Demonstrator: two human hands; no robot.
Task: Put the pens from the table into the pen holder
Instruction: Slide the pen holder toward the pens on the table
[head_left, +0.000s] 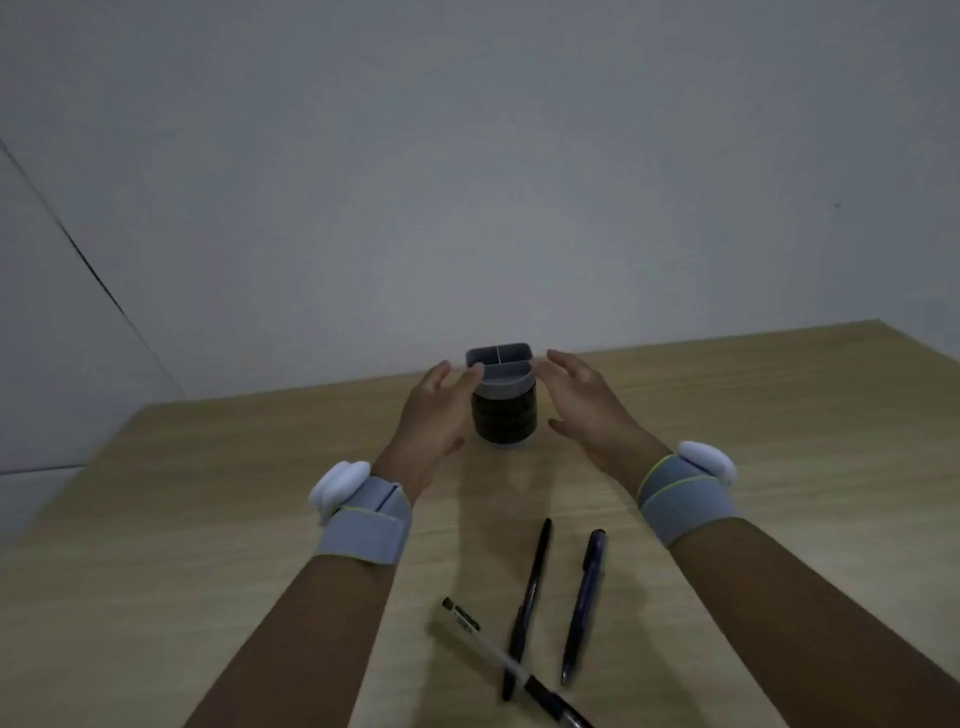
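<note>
A pen holder (504, 410) with a grey divided top and a black round body stands near the far edge of the wooden table (779, 426). My left hand (439, 415) is just left of it, fingers spread, fingertips close to its grey rim. My right hand (587, 405) hovers on its right side, open, apart from it. Three pens lie near me: a black pen (527, 608), a dark blue pen (584, 603) to its right, and a clear-barrelled pen (514, 665) crossing under the black one.
A plain grey wall rises behind the table. Both wrists carry grey bands with white devices (340, 486) (709, 460). The table's right corner (883, 325) is at the far right.
</note>
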